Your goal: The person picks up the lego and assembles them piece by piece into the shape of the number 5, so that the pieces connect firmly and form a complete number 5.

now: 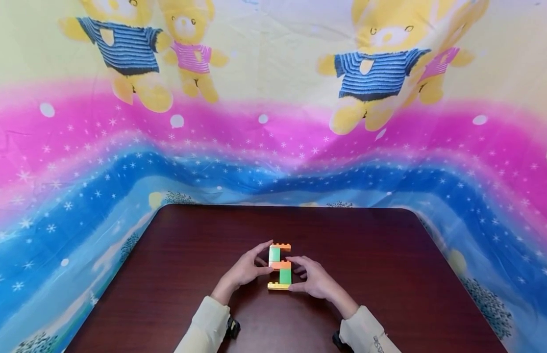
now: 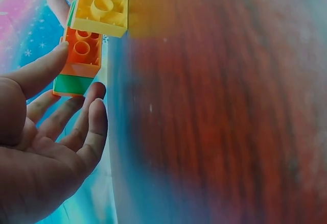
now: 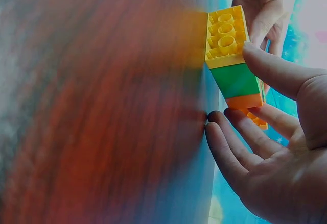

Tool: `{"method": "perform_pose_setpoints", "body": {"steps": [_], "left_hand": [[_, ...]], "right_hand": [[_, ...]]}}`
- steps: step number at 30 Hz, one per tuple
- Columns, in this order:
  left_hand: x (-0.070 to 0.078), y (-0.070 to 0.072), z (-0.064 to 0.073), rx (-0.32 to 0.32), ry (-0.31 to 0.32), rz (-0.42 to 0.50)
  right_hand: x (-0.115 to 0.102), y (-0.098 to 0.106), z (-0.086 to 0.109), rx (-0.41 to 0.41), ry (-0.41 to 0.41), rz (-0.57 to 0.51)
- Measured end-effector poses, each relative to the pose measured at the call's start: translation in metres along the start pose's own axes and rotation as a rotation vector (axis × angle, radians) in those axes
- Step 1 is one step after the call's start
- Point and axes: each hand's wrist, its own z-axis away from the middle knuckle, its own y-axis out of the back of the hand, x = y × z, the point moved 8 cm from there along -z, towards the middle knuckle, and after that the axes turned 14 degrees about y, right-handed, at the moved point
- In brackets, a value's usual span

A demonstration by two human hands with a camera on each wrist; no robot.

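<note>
A figure of plastic building blocks lies on the table between the two hands, shaped like an S. It has an orange block (image 1: pixel 282 246) at the far end, a green block (image 1: pixel 275 254), another orange block (image 1: pixel 280 265), a second green block (image 1: pixel 285 276) and a yellow block (image 1: pixel 278 286) nearest me. My left hand (image 1: pixel 244 268) holds it from the left, thumb by the middle orange block (image 2: pixel 82 50) and index finger at the far end. From the right, my right hand (image 1: pixel 316 280) holds it, thumb at the yellow block's end (image 3: pixel 226 35) and index finger near the middle orange block.
The dark red-brown table (image 1: pixel 189 245) has rounded far corners. Behind and beside it hangs a curtain (image 1: pixel 264 132) printed with teddy bears and snowflakes. Black bands (image 1: pixel 233 327) show at the wrists, under pale sleeves (image 1: pixel 207 321).
</note>
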Motion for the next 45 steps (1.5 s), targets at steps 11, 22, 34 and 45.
{"method": "perform_pose_setpoints", "body": {"steps": [11,22,34,45], "left_hand": [[-0.0011,-0.0027,-0.0003,-0.008,0.013,-0.003],[-0.0036,-0.0038,-0.0006,-0.016,0.039,-0.064],[-0.0083,-0.0059,-0.0015,-0.047,0.067,-0.008],[-0.0087,-0.0083,-0.0018,-0.040,0.077,-0.091]], "right_hand": [[0.0003,-0.0002,0.0018,-0.023,0.005,-0.018],[0.0004,-0.0004,0.0004,-0.056,0.012,-0.020],[0.0041,0.0001,-0.0013,-0.072,0.020,-0.022],[0.0036,0.0014,0.0001,-0.079,-0.010,-0.028]]}}
